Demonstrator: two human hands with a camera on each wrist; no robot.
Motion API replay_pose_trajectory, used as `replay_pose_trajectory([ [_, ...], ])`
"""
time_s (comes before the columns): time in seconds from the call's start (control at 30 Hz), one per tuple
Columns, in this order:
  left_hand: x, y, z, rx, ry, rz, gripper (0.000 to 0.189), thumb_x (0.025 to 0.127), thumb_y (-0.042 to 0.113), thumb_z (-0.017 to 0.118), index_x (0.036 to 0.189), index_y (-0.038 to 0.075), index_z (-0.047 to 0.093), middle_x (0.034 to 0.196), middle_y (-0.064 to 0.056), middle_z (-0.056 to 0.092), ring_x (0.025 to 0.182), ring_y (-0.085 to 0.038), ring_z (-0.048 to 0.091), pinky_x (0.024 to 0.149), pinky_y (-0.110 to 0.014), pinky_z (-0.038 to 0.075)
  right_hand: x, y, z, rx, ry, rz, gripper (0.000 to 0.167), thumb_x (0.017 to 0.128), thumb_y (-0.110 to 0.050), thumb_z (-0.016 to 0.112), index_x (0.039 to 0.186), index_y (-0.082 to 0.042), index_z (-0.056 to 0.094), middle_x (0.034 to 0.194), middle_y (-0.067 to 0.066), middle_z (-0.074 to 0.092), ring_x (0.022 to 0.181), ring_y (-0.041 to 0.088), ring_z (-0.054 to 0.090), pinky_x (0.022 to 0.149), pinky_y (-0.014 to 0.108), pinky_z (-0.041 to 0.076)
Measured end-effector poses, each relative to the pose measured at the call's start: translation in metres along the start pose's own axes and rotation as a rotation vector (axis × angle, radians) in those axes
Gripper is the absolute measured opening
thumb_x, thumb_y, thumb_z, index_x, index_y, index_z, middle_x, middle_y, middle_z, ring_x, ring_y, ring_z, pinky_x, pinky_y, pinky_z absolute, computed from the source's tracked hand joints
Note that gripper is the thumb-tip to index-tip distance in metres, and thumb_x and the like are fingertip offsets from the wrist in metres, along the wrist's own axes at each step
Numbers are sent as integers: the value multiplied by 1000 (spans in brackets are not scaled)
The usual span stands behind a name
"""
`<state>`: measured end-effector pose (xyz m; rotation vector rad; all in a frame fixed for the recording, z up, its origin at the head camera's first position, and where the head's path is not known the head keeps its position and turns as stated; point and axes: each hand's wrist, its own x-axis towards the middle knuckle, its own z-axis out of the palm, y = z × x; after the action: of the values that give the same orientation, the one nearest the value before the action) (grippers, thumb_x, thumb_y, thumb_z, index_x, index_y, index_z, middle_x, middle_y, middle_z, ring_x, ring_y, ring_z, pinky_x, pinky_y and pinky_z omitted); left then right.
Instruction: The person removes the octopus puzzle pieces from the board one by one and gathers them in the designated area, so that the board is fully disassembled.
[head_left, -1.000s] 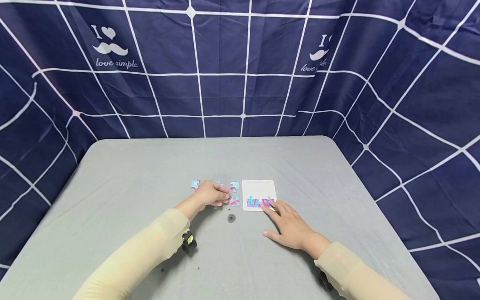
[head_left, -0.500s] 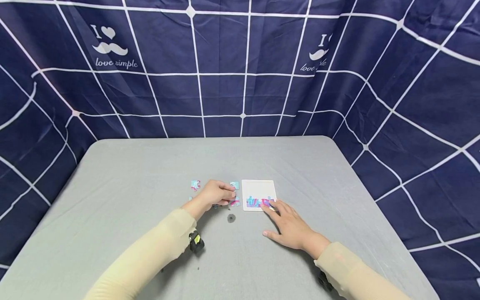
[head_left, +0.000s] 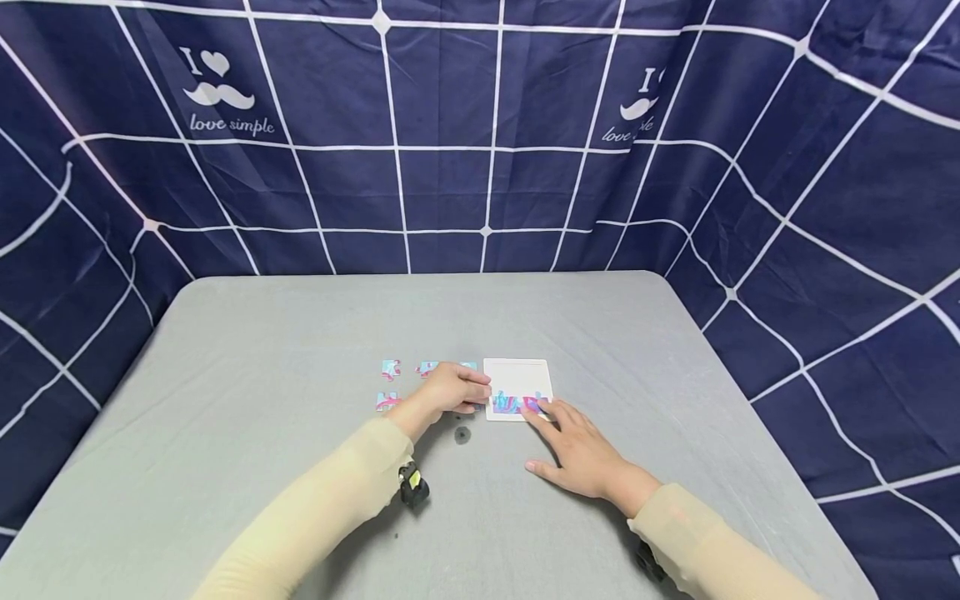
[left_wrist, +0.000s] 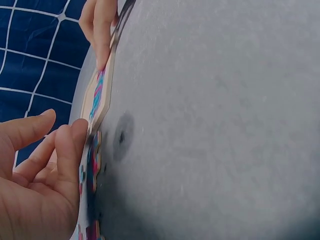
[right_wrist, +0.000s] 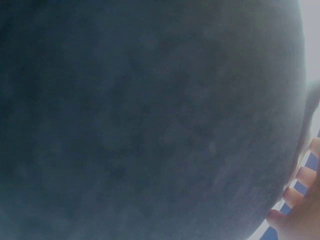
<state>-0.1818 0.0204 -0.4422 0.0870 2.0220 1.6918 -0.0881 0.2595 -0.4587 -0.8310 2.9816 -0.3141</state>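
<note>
My left hand (head_left: 453, 387) reaches palm down over the loose puzzle pieces, its fingertips right at the left edge of the white puzzle tray (head_left: 517, 372). In the left wrist view the fingers of my left hand (left_wrist: 45, 170) are loosely bent, no piece showing between them, a fingertip right at the tray's corner. My right hand (head_left: 581, 454) lies with fingers spread, fingertips on the pink, purple and blue puzzle pieces (head_left: 506, 405) along the tray's near edge. The right wrist view shows only several fingers of my right hand (right_wrist: 300, 195) at its edge.
Loose jigsaw pieces lie left of the tray: one at the far left (head_left: 391, 369), another nearer (head_left: 387, 401), and others partly under my left hand. A dark round spot (head_left: 462, 435) marks the grey tablecloth (head_left: 300, 350). Navy gridded curtains (head_left: 442, 192) surround the table.
My left hand has moved right, from over the loose pieces to the tray's left edge, uncovering pieces on the left. The right hand and the tray have stayed in place.
</note>
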Motion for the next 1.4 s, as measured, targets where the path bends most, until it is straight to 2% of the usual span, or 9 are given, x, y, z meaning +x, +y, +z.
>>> replay_pose_trajectory([
  [0.37, 5, 3, 9, 11, -6, -9, 26, 86, 5, 70, 111, -2, 68, 93, -11, 71, 78, -14, 68, 61, -22, 56, 0, 1, 1, 1, 7, -13, 75, 90, -50, 60, 148, -12, 34, 145, 20, 34, 135, 41, 26, 106, 58, 27],
  [0.7, 8, 7, 14, 56, 26, -2, 23, 85, 4, 70, 107, -3, 69, 85, -9, 71, 63, -7, 60, 52, -17, 51, 1, 2, 2, -2, 11, -17, 75, 89, -50, 60, 148, -12, 34, 144, 20, 35, 135, 41, 27, 106, 58, 27],
  [0.8, 9, 8, 14, 73, 34, 8, 20, 85, 4, 70, 104, -3, 70, 82, -9, 70, 63, -8, 60, 51, -17, 50, 1, 2, 2, -4, 13, -17, 75, 89, -50, 60, 148, -11, 35, 144, 20, 35, 135, 41, 27, 106, 58, 27],
  [1.07, 9, 10, 14, 128, 35, 16, 19, 86, 5, 70, 104, -1, 71, 85, -6, 69, 73, -14, 62, 61, -27, 56, 1, 1, 0, -1, 2, -6, 75, 89, -51, 59, 148, -12, 35, 145, 20, 35, 135, 41, 26, 106, 58, 27],
  [1.4, 8, 9, 17, 97, 64, 22, 17, 84, 1, 71, 101, -2, 70, 83, -10, 71, 67, -11, 61, 53, -23, 53, 1, -1, 0, -5, -7, 0, 75, 90, -51, 59, 149, -12, 34, 145, 20, 34, 135, 40, 26, 106, 58, 27],
])
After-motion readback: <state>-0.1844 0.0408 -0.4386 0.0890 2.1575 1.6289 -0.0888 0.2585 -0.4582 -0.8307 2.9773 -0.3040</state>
